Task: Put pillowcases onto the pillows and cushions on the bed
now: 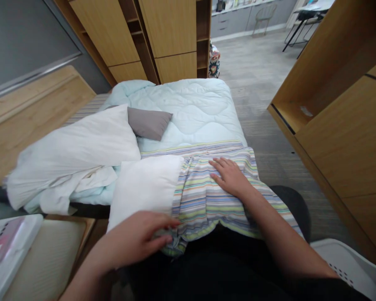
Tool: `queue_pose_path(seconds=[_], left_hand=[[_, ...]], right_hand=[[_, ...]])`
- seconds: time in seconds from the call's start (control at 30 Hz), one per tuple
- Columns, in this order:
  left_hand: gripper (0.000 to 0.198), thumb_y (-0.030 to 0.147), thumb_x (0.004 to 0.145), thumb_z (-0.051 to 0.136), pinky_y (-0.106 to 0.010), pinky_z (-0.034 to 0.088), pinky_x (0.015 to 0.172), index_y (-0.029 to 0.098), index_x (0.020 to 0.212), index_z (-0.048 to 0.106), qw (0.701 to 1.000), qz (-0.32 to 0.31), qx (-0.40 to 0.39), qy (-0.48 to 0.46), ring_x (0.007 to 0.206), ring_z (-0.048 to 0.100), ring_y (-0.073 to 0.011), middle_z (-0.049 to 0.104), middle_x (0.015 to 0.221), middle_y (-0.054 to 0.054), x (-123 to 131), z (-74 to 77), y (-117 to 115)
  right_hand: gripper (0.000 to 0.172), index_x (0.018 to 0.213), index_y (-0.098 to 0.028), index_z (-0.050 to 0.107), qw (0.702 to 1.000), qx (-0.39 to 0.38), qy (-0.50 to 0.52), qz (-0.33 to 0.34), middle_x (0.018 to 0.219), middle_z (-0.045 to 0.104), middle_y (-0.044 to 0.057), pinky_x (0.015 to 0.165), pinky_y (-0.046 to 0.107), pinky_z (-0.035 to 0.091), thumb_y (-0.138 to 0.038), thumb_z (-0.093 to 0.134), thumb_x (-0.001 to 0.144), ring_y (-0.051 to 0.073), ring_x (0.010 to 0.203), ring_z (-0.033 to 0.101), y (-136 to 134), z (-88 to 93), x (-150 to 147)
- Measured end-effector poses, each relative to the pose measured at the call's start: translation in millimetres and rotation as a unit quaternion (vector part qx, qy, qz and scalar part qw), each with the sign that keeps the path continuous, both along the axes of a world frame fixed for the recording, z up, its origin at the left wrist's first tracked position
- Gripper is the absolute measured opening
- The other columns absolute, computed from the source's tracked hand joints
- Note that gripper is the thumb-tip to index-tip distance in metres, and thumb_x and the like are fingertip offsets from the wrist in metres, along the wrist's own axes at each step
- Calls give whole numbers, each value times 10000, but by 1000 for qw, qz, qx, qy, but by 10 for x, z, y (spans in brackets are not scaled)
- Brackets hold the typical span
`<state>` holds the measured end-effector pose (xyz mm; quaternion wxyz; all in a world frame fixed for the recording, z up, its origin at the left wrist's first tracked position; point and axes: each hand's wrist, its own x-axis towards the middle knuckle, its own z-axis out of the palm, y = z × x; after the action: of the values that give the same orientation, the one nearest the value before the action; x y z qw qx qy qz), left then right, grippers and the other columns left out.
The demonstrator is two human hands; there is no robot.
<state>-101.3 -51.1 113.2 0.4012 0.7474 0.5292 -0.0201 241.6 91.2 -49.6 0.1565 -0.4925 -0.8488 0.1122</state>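
A white pillow [142,184] lies at the near end of the bed, partly inside a striped pillowcase [203,196]. My left hand [141,238] is closed, pinching the open edge of the striped pillowcase at its near corner. My right hand [228,175] lies flat and open on top of the pillowcase, fingers stretched toward the pillow. The pillow's right part is hidden inside the fabric.
A pale blue quilt [188,108] covers the bed, with a grey cushion [148,123] and a crumpled white duvet [72,154] at the left. Wooden wardrobes [341,117] stand right and behind. A white basket [351,263] sits at lower right, a bedside table [47,259] at lower left.
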Motion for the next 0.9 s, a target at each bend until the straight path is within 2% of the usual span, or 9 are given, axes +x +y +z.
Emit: queue_pose_path(seconds=[0.1,0.2,0.27,0.37,0.47,0.6,0.73,0.8,0.9], left_hand=[[424,521,1055,531,-280,506,1111,310,1334,771,989,-18,139,-37,1230,717,-194,778,1337,18,35,188,879],[543,555,1077,470,-384,458,1176,201,1413,708,958,53,263,105,1329,661,-270,718,1449,-92,115,-293,1688],[644,637,1052,484,-446,466,1163,172,1456,672,951,40,220,212,1357,643,-335,683,1486,-161,210,-777,1916],[655,650,1035,487,-462,508,1090,163,1432,671,951,5,156,268,1277,693,-367,731,1380,-198,347,-1386,1803],[654,621,1022,486,-476,541,1021,144,1440,647,957,8,175,232,1190,732,-384,763,1289,-209,376,-1666,1544],[551,591,979,548,-459,570,970,186,1289,756,973,-27,144,181,1140,749,-382,792,1213,-190,328,-1682,1506],[472,513,936,645,-377,521,1100,232,1299,759,978,-77,149,124,1313,672,-322,739,1391,-125,360,-1640,1613],[464,454,969,612,-374,529,1096,206,1342,736,982,-87,137,97,1306,676,-313,720,1425,-133,406,-1655,1604],[394,327,1027,504,-414,560,1043,134,1248,766,985,-79,115,101,1197,728,-336,762,1305,-192,471,-1703,1488]], right_hand=[[622,1638,-181,509,999,9,-26,19,1696,475,129,1329,603,179,-464,482,1085,381,1621,298,-172,-139,-170],[620,1658,-203,481,1000,18,-19,0,1729,432,102,1343,581,159,-461,460,1095,356,1644,261,-373,-281,-179],[614,1678,-225,451,1000,14,-16,-16,1746,407,87,1345,568,183,-462,426,1113,335,1651,263,-481,-389,-89],[616,1681,-234,448,999,-8,-31,-35,1757,386,91,1340,579,222,-482,425,1118,333,1650,288,-598,-537,112],[642,1665,-208,476,996,-55,-51,-43,1743,406,111,1333,557,270,-514,463,1101,328,1630,346,-619,-512,287],[564,1466,-196,689,984,-156,-76,-38,1510,668,141,1194,450,462,-538,416,1111,307,1419,610,-347,28,193],[633,1039,-192,810,986,-116,-94,-75,1070,804,142,963,400,548,-626,355,1108,303,1074,749,91,694,-507],[584,1113,-184,797,991,-90,-94,-37,1185,787,150,983,392,539,-618,407,1089,307,1152,728,251,822,-934],[480,1196,-125,769,983,-127,-135,-12,1280,754,200,985,389,547,-508,528,1035,328,1225,710,367,748,-1359]])
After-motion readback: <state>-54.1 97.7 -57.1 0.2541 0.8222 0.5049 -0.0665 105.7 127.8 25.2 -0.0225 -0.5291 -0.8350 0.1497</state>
